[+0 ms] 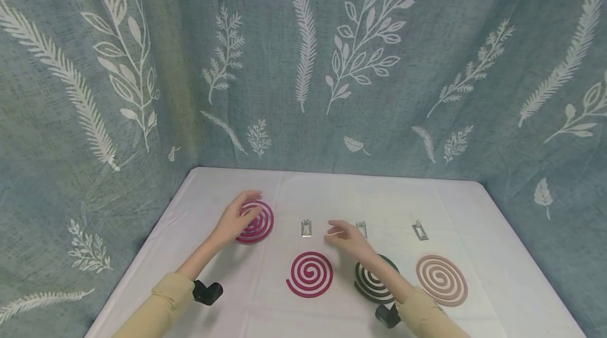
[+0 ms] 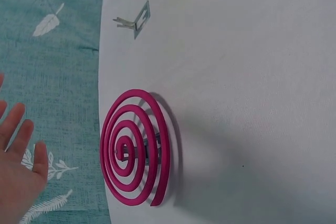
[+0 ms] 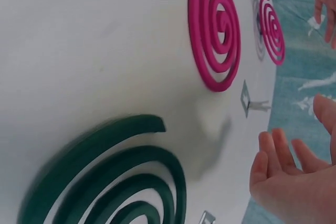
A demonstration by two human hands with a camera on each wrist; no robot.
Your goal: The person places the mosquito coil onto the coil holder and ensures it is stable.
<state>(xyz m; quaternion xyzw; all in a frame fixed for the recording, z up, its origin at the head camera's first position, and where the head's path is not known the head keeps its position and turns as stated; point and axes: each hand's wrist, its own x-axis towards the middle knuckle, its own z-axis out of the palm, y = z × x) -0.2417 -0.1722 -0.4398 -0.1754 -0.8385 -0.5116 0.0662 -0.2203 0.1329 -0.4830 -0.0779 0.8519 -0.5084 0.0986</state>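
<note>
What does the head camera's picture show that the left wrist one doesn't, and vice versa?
Only head: the dark green coil, the tan coil, the right hand and two more metal stands.

Only left wrist: the metal stand under the far-left pink coil, glimpsed between its rings.

Both: that coil, the left hand, the other pink coil (partly cut off in left wrist), the white table and curtain.

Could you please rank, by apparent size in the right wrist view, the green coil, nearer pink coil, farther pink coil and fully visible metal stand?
1. Green coil, partly cropped
2. Nearer pink coil, slightly cropped
3. Farther pink coil
4. Metal stand
</note>
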